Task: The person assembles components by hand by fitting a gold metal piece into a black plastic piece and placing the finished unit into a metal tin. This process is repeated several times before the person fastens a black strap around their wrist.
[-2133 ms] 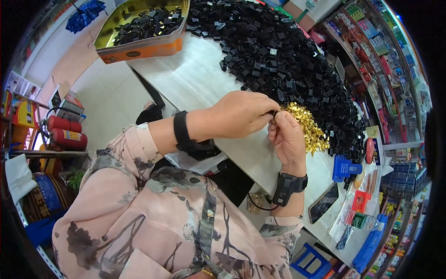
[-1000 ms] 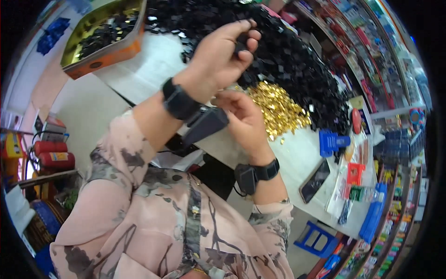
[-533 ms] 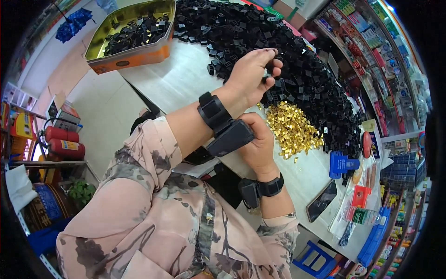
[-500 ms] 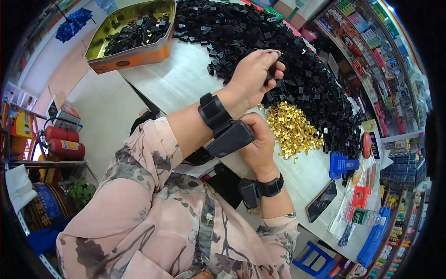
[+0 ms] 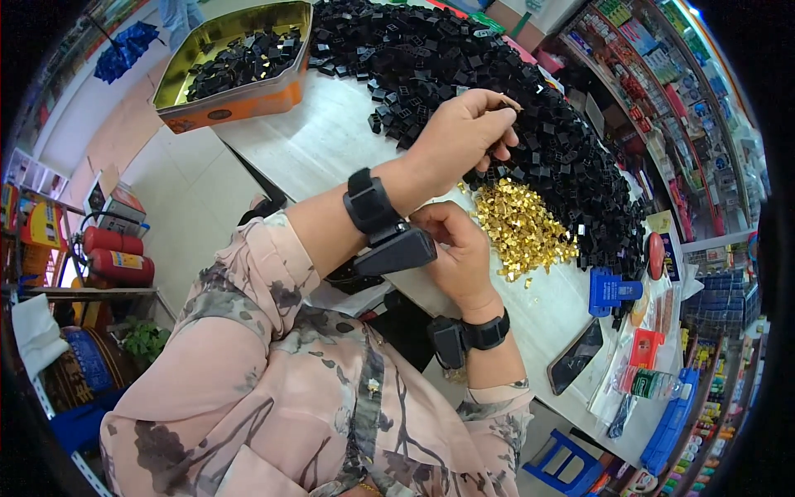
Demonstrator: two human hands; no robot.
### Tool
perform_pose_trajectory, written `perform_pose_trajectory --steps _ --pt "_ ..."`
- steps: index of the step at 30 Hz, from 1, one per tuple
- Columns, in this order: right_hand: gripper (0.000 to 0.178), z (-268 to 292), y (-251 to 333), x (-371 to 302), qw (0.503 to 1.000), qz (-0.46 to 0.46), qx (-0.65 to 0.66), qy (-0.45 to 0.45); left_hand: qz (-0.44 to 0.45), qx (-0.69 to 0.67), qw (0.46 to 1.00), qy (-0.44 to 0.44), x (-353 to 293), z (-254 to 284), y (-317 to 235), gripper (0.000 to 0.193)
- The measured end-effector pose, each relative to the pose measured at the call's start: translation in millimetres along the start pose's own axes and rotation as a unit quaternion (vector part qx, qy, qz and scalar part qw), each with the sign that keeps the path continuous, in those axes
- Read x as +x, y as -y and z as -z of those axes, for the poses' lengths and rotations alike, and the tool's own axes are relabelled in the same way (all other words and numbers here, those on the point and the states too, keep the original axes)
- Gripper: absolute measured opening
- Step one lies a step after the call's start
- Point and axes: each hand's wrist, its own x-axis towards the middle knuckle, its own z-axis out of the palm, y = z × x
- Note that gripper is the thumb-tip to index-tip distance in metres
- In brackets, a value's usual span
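Note:
My left hand point(image 5: 465, 137) reaches across from the left, above the edge of a large heap of small black plastic pieces point(image 5: 439, 58). Thumb and forefinger pinch together at their tips, where a tiny yellowish-brown edge shows; what it belongs to is too small to name. The other fingers curl under. Lower down, beside a pile of small shiny gold pieces point(image 5: 526, 228), my right hand point(image 5: 462, 257) is curled with thumb and forefinger bent toward each other. Its inner side is partly hidden, so anything held there cannot be made out. Each wrist wears a black strap with a box.
An orange tin point(image 5: 240, 103), gold inside, holds more black pieces at the far left of the table. At the right lie a phone point(image 5: 575, 356), a blue tube point(image 5: 613, 291), a red object point(image 5: 644, 348) and a plastic bottle point(image 5: 654, 383). Stocked shelves stand beyond.
My left hand has turned and shifted slightly right; the dark piece seen in its fingers earlier no longer shows there. My right hand has barely moved, its thumb and forefinger a little farther left.

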Motion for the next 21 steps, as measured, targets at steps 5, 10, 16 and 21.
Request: perform_pose_trajectory --steps 5,10,16,21 --pt "0.014 18.0 1.2 4.6 0.996 -0.077 0.010 -0.044 0.051 -0.019 0.998 0.003 -7.4 24.9 -0.4 0.025" --pt "0.016 44.1 -2.1 16.6 0.982 -0.096 -0.079 -0.145 0.075 0.131 0.988 0.041 -23.0 58.4 -0.1 0.024" --pt "0.019 39.3 -14.2 14.8 0.954 -0.079 -0.271 -0.099 0.104 0.253 0.958 0.086 -37.3 77.6 5.4 0.023" --pt "0.022 34.5 -8.9 13.4 0.920 -0.066 -0.373 -0.099 0.117 0.233 0.961 0.092 -42.5 79.5 7.4 0.021"
